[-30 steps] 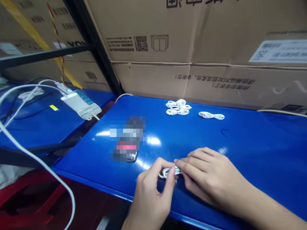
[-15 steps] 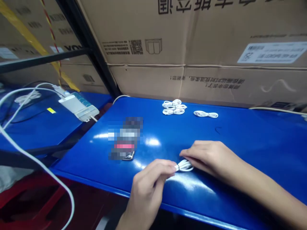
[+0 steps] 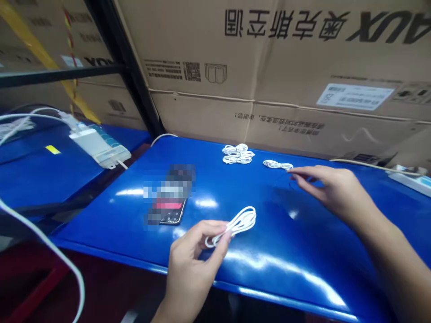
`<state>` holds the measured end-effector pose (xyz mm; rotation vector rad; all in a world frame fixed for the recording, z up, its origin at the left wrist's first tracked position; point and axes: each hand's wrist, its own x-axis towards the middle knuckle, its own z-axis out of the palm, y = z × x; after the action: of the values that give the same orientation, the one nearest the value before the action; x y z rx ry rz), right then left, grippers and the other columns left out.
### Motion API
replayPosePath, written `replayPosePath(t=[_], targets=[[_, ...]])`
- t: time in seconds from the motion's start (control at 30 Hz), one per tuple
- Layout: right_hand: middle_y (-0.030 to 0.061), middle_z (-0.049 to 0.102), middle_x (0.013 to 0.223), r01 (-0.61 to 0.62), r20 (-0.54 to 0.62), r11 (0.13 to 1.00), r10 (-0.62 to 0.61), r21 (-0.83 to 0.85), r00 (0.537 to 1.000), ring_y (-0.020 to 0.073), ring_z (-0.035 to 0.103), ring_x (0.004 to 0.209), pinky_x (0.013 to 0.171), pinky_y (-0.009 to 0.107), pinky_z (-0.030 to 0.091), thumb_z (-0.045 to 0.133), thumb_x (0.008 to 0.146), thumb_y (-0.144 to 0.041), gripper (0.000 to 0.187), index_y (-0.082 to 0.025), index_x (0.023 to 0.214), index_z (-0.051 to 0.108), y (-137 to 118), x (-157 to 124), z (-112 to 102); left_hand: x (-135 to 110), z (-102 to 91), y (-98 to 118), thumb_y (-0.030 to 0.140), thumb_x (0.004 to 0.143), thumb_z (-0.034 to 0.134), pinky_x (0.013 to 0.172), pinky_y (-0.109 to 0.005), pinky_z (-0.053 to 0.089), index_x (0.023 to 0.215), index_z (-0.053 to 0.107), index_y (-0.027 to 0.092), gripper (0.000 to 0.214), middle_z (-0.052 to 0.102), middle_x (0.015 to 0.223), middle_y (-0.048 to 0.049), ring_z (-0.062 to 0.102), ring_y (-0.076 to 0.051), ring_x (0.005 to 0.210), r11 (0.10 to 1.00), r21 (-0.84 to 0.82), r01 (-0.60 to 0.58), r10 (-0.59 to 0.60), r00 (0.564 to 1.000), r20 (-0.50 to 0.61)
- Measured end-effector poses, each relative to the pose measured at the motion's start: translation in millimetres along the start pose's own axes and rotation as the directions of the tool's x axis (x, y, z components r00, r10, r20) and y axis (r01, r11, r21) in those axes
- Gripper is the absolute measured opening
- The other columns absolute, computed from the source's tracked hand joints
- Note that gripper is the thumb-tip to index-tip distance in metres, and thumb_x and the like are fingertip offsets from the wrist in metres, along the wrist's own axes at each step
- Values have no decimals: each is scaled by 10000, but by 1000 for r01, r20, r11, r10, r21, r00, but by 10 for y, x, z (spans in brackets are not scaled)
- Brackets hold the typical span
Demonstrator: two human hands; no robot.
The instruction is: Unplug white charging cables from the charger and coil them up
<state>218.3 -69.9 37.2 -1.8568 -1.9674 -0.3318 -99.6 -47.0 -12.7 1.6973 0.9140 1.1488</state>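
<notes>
My left hand (image 3: 195, 255), near the table's front edge, pinches a looped white cable (image 3: 243, 220) between thumb and fingers. The loops stick out to the right, and no black tie shows on the visible part. Farther back and to the right, my right hand (image 3: 323, 184) is closed in a pinch. A thin black twist tie (image 3: 282, 175) juts from its fingertips, faint against the blue. Just beyond these fingertips lies a white cable bundle (image 3: 278, 165). Several more tied white cable bundles (image 3: 237, 154) lie together to its left.
A phone (image 3: 173, 215), partly blurred out, lies left on the blue table (image 3: 256, 278). Large cardboard boxes (image 3: 202, 107) stand behind. A black rack post (image 3: 134, 76) and a white power strip (image 3: 101, 146) are left; another power strip (image 3: 412, 179) is at the right edge.
My right hand has left the cable and moved back and right with the black tie. My left hand has lifted and turned the cable, whose loops now spread. The view has shifted slightly right.
</notes>
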Motion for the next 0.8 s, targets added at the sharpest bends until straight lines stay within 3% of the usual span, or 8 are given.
replayPosePath(t=[0.13,0.23,0.33,0.4,0.47,0.6,0.7,0.8], targets=[[63,796,983,-65,22,992,68,-111,997,251,750,805,670,342,553,475,989,-436,379,-235,1025,794,170,-153,-174,43,-3,-21,213,909,623,609,-248,569,814,601,216,97,720,858,8,707,-150,685,990,89,113,-125,983,137],[57,784,1042,-89,147,979,117,-183,982,239,743,839,617,307,528,463,1005,-420,372,-245,1065,785,260,-360,-141,72,9,13,198,904,588,653,-269,523,781,561,215,127,694,828,4,669,-160,718,971,239,28,-80,974,213],[75,765,1087,-144,170,947,197,-286,966,244,735,825,539,288,476,458,1014,-407,382,-232,1207,737,190,-548,-114,71,12,70,258,926,608,725,-293,485,760,568,214,176,690,852,-7,645,-189,822,940,330,-88,-22,948,317],[88,763,1050,-197,118,947,232,-254,966,229,723,763,545,290,473,431,1027,-405,407,-219,1256,711,-4,-648,-133,64,7,95,340,985,552,726,-306,454,737,564,214,279,673,802,-1,618,-188,788,923,362,-131,-28,915,402],[87,767,992,-232,109,969,240,-83,965,215,715,736,614,304,515,421,1037,-432,407,-232,1205,733,-309,-734,-152,65,4,100,363,1034,454,711,-312,435,770,584,222,326,654,758,7,597,-182,738,915,383,-129,-57,898,437],[41,769,1000,-299,227,927,248,227,942,217,728,858,741,316,568,487,1034,-420,302,-302,1135,746,-999,-859,-70,81,29,72,348,990,543,726,-319,462,962,628,246,136,668,841,-4,622,-205,798,908,412,-73,-101,917,385],[44,738,935,-308,219,906,250,291,943,207,714,776,647,295,563,509,1025,-396,280,-294,1195,706,-1338,-885,86,79,52,57,346,954,606,781,-354,477,1024,633,268,108,668,879,-4,631,-229,853,888,446,-114,-86,910,405],[57,711,931,-301,165,911,263,282,951,225,709,781,589,292,557,584,975,-394,322,-262,1256,670,-1452,-878,232,70,51,52,322,977,562,786,-363,486,1085,629,289,131,672,887,0,636,-231,854,884,450,-126,-88,901,425]])
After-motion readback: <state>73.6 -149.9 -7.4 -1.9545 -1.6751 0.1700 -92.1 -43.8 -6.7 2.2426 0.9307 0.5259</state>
